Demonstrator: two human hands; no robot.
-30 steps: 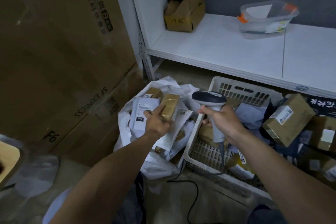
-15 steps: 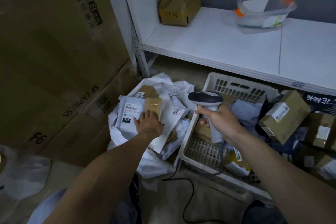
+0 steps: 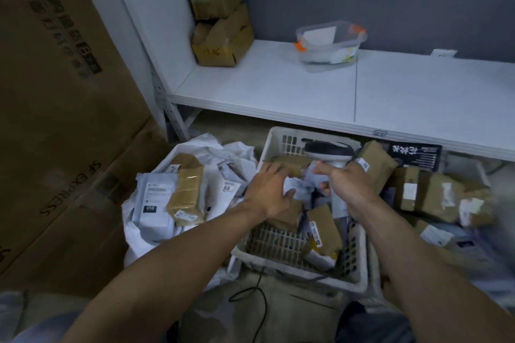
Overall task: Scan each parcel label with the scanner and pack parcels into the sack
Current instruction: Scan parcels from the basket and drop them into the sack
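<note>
Gripping the scanner (image 3: 330,152) upright by its handle, the right hand (image 3: 347,188) hangs over the basket (image 3: 278,266), just beside the left hand (image 3: 271,192), whose spread fingers rest on a pale parcel (image 3: 298,193) inside. Left of both hands, the white sack (image 3: 133,234) lies open, holding a brown parcel (image 3: 185,195) and a grey mailer (image 3: 154,199).

Matt white plastic basket (image 3: 281,264), brown cardboard parcel (image 3: 186,193), crinkled white sack (image 3: 133,234)
</note>
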